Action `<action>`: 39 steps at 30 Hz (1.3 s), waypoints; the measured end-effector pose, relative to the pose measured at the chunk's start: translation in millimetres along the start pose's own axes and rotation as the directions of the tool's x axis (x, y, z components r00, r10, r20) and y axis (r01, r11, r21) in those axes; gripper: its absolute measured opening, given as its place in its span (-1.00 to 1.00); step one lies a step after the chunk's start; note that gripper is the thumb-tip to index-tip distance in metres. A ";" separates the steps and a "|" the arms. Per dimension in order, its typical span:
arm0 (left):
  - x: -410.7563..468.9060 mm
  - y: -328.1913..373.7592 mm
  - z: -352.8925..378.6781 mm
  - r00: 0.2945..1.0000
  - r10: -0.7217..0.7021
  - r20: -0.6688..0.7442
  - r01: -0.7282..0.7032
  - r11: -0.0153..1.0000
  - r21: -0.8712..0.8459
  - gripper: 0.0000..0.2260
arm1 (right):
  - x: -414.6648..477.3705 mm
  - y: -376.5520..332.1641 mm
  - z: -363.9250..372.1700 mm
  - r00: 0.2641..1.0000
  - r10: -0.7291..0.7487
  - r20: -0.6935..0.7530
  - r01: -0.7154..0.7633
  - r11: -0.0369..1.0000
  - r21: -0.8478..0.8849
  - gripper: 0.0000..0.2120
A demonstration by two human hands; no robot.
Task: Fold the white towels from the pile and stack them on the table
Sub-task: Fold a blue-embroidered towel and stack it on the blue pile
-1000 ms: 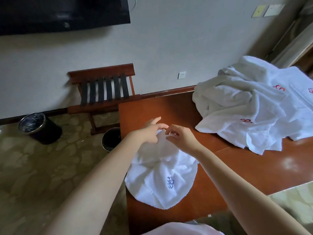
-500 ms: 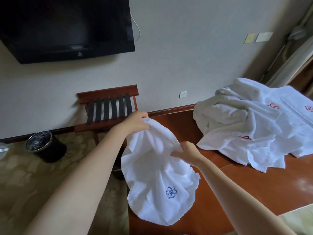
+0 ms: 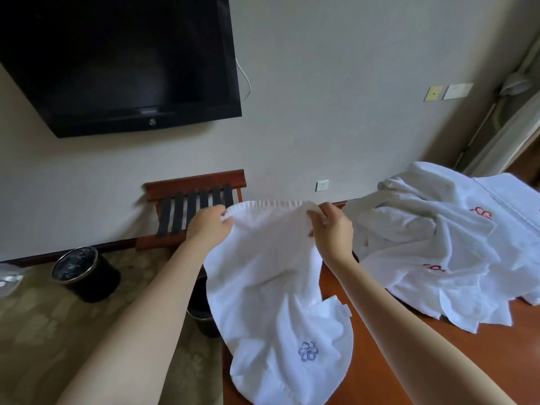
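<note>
A white towel (image 3: 271,287) with a blue embroidered flower logo hangs in front of me, its top edge stretched level between my hands. My left hand (image 3: 209,226) grips the left end of that edge. My right hand (image 3: 331,226) pinches the right end. The towel's lower part drapes over the near left corner of the reddish wooden table (image 3: 438,355). A pile of white towels (image 3: 444,244) with red logos lies crumpled on the table at the right.
A wooden luggage rack (image 3: 195,209) with black straps stands against the wall behind the towel. A black waste bin (image 3: 84,273) sits on the patterned floor at left, another bin (image 3: 204,317) by the table's corner. A black TV (image 3: 117,59) hangs on the wall.
Both hands rose from the table and spread apart, lifting the bunched towel and pulling its top edge out straight. The right hand moved up from the towel's side to its top edge.
</note>
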State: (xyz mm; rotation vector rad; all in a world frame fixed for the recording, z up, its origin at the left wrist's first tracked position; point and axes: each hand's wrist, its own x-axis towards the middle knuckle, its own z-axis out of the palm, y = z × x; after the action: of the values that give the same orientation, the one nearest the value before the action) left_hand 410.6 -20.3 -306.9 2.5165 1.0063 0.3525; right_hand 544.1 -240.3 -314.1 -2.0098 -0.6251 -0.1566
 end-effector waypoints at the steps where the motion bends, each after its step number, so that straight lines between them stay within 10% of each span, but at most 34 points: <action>1: 4.9 2.9 -4.1 0.996 0.008 -0.093 -0.009 1.000 -0.010 -0.71 | 5.6 -8.3 1.7 0.998 -0.032 -0.047 0.035 0.998 0.045 -0.80; 5: 22.6 13.4 -12.1 0.972 0.071 -0.226 0.004 0.949 0.316 -0.80 | 33.6 -19.2 16.1 0.994 -0.093 -0.062 0.097 0.994 0.060 -0.86; 12: 46.4 17.9 13.8 0.980 -0.187 -0.068 0.190 0.773 0.606 -0.88 | 63.9 16.6 51.8 0.988 -0.126 0.093 0.137 0.984 -0.118 -0.89; 24: 137.1 -12.1 86.5 0.922 -0.383 0.060 0.373 0.919 0.129 -0.88 | 137.0 72.4 142.2 0.803 0.140 0.579 0.150 0.893 -0.424 -0.56; 30: 140.1 -31.4 117.7 0.896 -0.275 0.349 0.284 0.959 0.027 -0.45 | 127.8 92.2 162.7 0.679 0.226 0.699 0.153 0.887 -0.435 -0.32; 39: 81.3 -17.6 127.3 0.857 -0.164 0.488 0.241 0.966 -0.099 -0.94 | 79.9 87.8 130.4 0.693 0.270 0.668 -0.065 0.947 -0.315 -0.67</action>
State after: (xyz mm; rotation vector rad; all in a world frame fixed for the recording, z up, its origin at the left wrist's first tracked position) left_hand 505.2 13.3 -421.1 2.1662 0.9805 -0.2392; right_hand 636.7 -133.8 -420.0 -2.3714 -0.9207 0.7303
